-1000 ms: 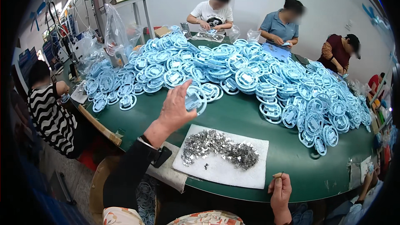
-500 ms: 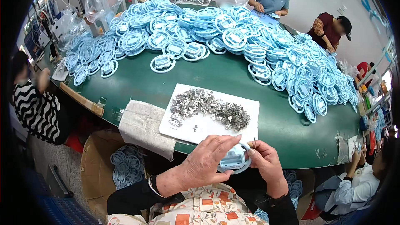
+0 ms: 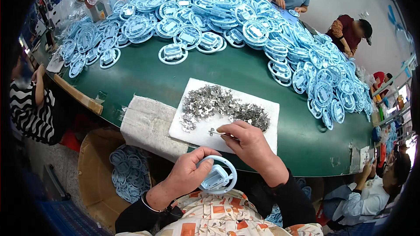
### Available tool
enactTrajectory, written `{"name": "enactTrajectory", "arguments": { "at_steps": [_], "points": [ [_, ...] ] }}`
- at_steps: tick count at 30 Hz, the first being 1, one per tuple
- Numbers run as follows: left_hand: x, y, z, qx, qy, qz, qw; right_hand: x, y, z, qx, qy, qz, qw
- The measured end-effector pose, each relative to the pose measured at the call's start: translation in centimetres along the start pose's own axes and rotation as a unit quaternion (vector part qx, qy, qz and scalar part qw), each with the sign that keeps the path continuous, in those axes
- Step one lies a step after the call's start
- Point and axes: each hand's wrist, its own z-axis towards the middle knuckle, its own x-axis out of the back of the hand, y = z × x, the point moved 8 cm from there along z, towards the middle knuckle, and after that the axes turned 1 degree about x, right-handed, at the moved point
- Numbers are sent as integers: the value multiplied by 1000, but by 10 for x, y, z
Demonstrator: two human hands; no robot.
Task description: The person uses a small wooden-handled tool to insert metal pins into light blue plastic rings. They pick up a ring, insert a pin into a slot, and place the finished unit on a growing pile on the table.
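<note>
My left hand (image 3: 186, 177) grips a light-blue plastic ring part (image 3: 233, 179), shaped like a small steering wheel with a raised housing in its middle, just off the table's near edge. In my right hand (image 3: 251, 146) is a thin pair of metal tweezers (image 3: 224, 134). Their tip reaches left to a small metal clip (image 3: 211, 132) on the white board (image 3: 192, 137); whether the tip grips the clip, I cannot tell. Behind it on the same board lies a heap of small metal clips (image 3: 208, 102).
A big pile of light-blue ring parts (image 3: 188, 36) covers the far side of the green table (image 3: 140, 78). A pale cloth-like pad (image 3: 148, 124) lies left of the board. Below left, a cardboard box (image 3: 94, 170) holds more ring parts. Several people work around the table.
My right hand has left the ring part and moved forward and left over the board with the tweezers. My left hand has drawn the ring part nearer and left. The view has shifted.
</note>
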Motion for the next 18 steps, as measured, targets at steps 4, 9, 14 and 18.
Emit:
{"name": "enactTrajectory", "arguments": {
  "at_steps": [4,9,14,18],
  "points": [
    [12,-4,0,3,18,-29,999,-21,3,22,39,-67,-91,993],
    [25,-1,4,12,44,-29,999,-26,14,32,6,-72,-61,996],
    [26,7,14,-7,58,-19,998,-18,31,26,-138,-99,94,981],
    [19,34,22,-28,79,113,990,-13,35,12,-169,-137,200,955]
  ]
}}
